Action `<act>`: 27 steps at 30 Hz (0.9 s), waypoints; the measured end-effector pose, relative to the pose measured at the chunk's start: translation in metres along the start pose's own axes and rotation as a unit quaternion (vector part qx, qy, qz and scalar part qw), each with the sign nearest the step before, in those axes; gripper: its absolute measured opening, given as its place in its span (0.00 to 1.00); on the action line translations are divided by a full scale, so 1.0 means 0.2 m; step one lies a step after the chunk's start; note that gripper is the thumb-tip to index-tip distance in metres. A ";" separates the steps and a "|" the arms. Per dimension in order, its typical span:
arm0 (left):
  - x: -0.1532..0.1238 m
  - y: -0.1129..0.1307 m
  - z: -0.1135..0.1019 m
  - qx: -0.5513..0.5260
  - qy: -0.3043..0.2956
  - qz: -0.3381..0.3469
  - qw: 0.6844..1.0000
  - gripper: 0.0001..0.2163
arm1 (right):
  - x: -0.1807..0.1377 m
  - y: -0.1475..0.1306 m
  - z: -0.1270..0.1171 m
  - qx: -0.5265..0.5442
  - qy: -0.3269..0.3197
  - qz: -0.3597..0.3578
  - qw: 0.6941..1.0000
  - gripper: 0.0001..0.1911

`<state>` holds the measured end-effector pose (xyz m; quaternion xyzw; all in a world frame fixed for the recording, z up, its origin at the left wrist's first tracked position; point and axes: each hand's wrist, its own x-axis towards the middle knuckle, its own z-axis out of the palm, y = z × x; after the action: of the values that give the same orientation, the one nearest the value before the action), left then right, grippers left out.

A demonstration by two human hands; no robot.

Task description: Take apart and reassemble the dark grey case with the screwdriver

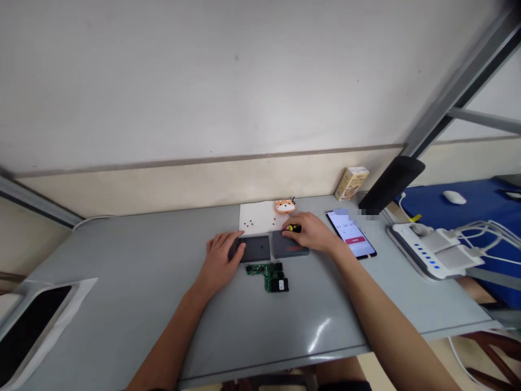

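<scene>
My left hand grips the left end of a flat dark grey case half, fingers along its far edge and thumb on its top. In my right hand is a small black and yellow screwdriver; its tip cannot be made out. The hand is over a second dark grey case half, which has a reddish mark and small holes along its near edge. A green circuit board with black parts lies on the table just in front of both halves.
Several tiny screws lie on white paper, with an orange animal-faced case behind. At right are a phone, a small box, a black cylinder and a power strip. A tablet lies at far left.
</scene>
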<state>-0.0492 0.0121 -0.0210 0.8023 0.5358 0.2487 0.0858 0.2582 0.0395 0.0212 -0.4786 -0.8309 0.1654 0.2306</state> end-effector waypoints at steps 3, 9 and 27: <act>0.00 0.01 0.00 -0.001 -0.006 0.003 1.000 0.17 | 0.00 0.00 0.01 -0.003 0.003 -0.005 1.000 0.10; 0.01 0.02 0.00 0.002 -0.012 0.000 1.000 0.16 | 0.01 0.00 0.02 -0.006 0.011 0.003 1.000 0.10; 0.02 0.01 0.00 -0.010 -0.006 -0.025 1.000 0.14 | 0.01 0.01 0.04 -0.004 0.007 0.021 1.000 0.13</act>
<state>-0.0462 0.0147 -0.0195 0.7890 0.5528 0.2473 0.1031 0.2537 0.0418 0.0145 -0.4977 -0.8199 0.1636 0.2307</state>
